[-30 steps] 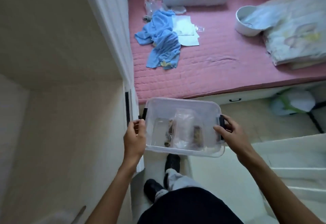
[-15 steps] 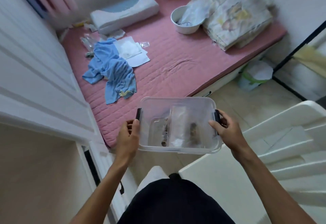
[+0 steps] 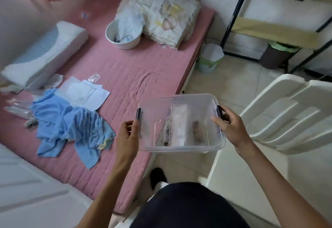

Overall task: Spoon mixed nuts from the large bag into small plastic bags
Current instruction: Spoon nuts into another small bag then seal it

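I hold the clear box (image 3: 181,123) level, left hand (image 3: 128,134) gripping its nine o'clock edge, right hand (image 3: 231,129) its three o'clock latch, so the bags (image 3: 177,129) inside stay flat above the bed's (image 3: 125,77) corner.

A home bedroom: pink mattress (image 3: 125,77), pillow (image 3: 45,55), folded quilt (image 3: 161,12), tiled floor (image 3: 224,77).

Bare pink mattress (image 3: 129,77) ahead; white chair (image 3: 280,116) close at right
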The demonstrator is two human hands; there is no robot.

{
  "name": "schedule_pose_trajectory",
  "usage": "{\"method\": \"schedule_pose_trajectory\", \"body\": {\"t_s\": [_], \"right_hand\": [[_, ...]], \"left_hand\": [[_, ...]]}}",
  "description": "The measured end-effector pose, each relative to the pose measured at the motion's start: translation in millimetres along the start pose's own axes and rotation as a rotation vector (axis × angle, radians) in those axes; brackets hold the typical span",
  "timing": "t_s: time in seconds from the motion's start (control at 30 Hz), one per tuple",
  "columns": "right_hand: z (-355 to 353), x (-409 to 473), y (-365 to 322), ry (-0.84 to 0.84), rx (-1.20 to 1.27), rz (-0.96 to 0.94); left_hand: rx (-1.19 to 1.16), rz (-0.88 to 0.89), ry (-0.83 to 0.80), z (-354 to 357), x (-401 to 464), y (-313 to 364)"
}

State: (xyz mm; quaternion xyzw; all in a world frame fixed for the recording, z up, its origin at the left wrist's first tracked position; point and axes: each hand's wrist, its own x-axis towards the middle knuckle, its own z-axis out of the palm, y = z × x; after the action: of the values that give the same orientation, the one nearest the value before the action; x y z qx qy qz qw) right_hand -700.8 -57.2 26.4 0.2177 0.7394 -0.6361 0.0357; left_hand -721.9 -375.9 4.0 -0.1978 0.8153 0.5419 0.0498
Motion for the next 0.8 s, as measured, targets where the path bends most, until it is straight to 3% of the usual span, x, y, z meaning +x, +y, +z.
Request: {"method": "schedule_pose_trajectory", "body": {"t_s": [0.2, 0.5, 0.8], "right_hand": [[6, -7, -7, 0.208, 0.032, 0.055], [-30, 18, 1, 0.447, 0.100, 0.116], [-100, 122, -39, 0.453, 0.121, 0.072]], "left_hand": [[0.062, 0.107, -0.187, 14, 65, 32], [0.117, 0.206, -0.444, 92, 122, 83], [0.134, 0.256, -0.431, 190, 179, 166]]}}
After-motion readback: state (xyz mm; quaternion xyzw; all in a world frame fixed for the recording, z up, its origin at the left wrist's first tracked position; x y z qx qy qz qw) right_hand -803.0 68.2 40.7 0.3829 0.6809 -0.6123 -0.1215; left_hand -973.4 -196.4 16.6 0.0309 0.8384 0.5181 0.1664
